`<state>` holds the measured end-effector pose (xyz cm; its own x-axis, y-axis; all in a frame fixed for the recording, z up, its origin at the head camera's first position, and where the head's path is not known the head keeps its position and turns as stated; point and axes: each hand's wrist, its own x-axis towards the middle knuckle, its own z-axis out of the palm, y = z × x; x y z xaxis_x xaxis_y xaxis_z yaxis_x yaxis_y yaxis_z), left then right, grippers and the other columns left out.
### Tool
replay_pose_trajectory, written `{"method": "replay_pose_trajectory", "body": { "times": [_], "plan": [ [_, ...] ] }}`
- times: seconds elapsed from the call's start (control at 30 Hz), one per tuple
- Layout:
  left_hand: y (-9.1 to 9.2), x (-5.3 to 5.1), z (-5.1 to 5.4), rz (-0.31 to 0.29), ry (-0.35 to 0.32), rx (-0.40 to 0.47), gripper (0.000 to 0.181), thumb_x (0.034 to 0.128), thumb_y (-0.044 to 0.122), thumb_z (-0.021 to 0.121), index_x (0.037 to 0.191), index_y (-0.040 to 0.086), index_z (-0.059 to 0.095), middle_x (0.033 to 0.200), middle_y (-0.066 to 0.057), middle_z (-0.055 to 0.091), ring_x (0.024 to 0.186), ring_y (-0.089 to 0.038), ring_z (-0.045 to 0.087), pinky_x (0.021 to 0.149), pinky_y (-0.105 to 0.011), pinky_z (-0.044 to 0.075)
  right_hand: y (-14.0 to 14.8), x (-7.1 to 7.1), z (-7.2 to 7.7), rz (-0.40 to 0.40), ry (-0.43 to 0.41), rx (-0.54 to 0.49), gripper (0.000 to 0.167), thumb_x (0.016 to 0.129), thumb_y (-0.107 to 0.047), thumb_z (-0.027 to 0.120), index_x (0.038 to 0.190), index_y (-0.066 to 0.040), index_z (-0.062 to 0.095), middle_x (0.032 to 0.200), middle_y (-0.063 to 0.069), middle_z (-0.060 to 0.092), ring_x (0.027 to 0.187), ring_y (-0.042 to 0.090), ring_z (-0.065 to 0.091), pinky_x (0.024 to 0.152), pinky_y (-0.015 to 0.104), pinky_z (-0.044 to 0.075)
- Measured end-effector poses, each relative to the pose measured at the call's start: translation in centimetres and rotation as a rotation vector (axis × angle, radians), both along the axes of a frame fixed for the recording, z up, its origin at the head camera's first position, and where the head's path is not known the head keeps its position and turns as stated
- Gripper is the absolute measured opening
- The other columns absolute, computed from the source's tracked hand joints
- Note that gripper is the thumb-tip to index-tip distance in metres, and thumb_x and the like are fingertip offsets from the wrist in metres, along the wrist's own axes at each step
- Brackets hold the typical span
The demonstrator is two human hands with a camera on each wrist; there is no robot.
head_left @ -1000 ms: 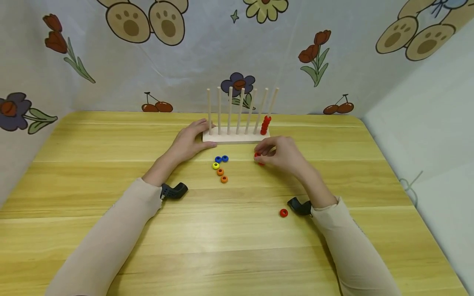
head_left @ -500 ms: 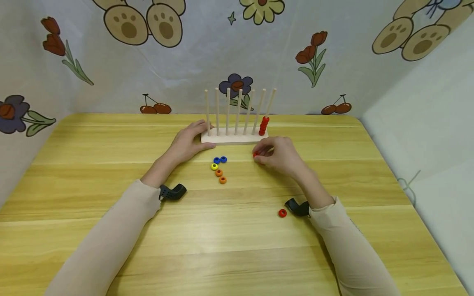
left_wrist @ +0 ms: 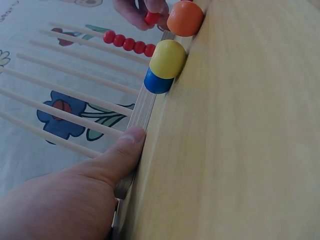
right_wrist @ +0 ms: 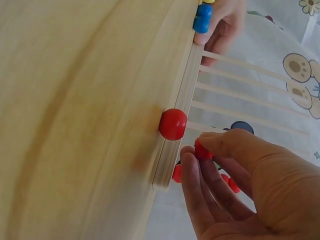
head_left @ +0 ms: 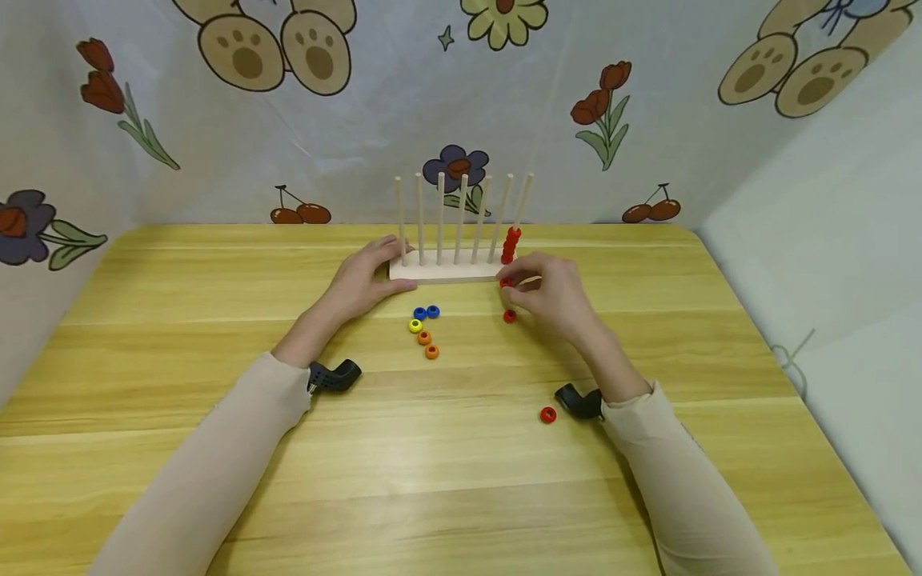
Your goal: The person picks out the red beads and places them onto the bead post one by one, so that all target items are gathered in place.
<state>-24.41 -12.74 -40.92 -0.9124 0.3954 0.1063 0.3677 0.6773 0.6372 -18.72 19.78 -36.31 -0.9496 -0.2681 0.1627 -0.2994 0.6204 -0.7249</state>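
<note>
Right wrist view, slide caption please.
Right hand pinches a red bead near a wooden rack; left hand holds its far end.

We see the wooden rack [head_left: 448, 272] upright, left end gripped by the left hand [head_left: 358, 280], red beads [head_left: 511, 246] stacked on its rightmost peg [head_left: 523, 202]. The right hand [head_left: 551, 294] pinches one red bead [right_wrist: 202, 150] near the rack's front.

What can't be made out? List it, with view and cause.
Head: left end of the rack, covered by the left hand.
Head: much of the held red bead, covered by the right hand.
Right wrist: middle of the red stack, behind the right hand.
Right wrist: most of the yellow bead, past the top edge.
</note>
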Motion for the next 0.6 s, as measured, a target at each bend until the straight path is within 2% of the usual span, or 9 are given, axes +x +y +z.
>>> {"method": "replay_pose_trajectory", "body": {
  "times": [0.17,0.37,0.6],
  "plan": [
    [0.0,0.0,0.1,0.001,-0.002,-0.001,0.066,0.0951,0.041,0.079,0.152,0.016,0.058,0.168,-0.015,0.04,0.16,-0.034,0.028,0.127,-0.068,0.019,0.1,-0.1,0.2,-0.038,0.053,-0.045,0.02,0.091,0.0,0.079,0.112,0.0,0.079,0.113,0.014,0.077,0.098,0.028,0.075,0.089,0.041,0.065],
    [0.0,0.0,0.1,-0.001,-0.003,0.001,0.066,0.0954,0.04,0.079,0.153,0.016,0.057,0.168,-0.015,0.039,0.16,-0.034,0.028,0.128,-0.067,0.019,0.6,-0.4,0.9,-0.132,0.101,-0.135,0.021,0.095,-0.006,0.077,0.116,-0.003,0.079,0.116,0.013,0.077,0.103,0.027,0.074,0.095,0.044,0.062],
    [0.0,0.1,0.2,0.002,-0.018,-0.011,0.069,0.0954,0.041,0.079,0.155,0.017,0.055,0.17,-0.016,0.035,0.161,-0.036,0.026,0.127,-0.068,0.018,1.0,-1.2,2.8,-0.229,0.259,-0.29,0.022,0.097,-0.01,0.077,0.118,-0.004,0.08,0.116,0.013,0.078,0.102,0.019,0.075,0.09,0.024,0.062]
  ]
}}
